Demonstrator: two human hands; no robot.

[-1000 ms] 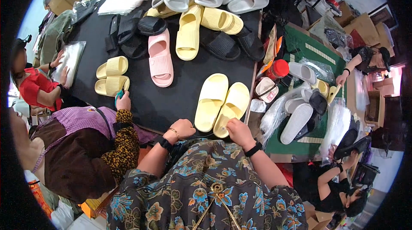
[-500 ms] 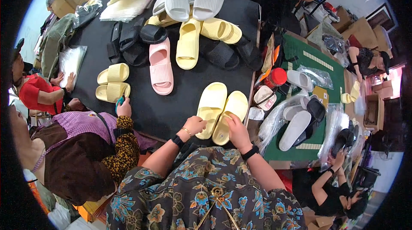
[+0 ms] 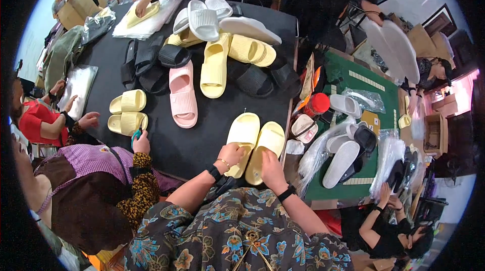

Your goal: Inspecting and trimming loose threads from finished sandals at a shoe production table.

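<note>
A pair of pale yellow slides lies side by side at the near edge of the black table, toes pointing away from me. My left hand (image 3: 231,156) has its fingers curled against the left yellow slide (image 3: 243,127), at the foot opening behind the strap. On the right yellow slide (image 3: 271,135), my right hand (image 3: 273,171) is bent over the foot opening, fingers closed. The fingertips of both hands are partly hidden. Farther off are a pink slide (image 3: 183,94), a larger yellow slide (image 3: 214,71) and several black slides (image 3: 174,56).
White slides (image 3: 203,22) top the pile on the black table (image 3: 197,144). At left, a co-worker's hand (image 3: 141,142) holds a small teal-handled tool by another yellow pair (image 3: 127,112). A green table (image 3: 323,182) at right carries a red-lidded jar (image 3: 318,103) and plastic bags.
My view has shifted, so the tables sit lower. A co-worker across the table now holds a white pair out to the right. One white slide lies flatter on the pile. My hands stay on the yellow slides.
</note>
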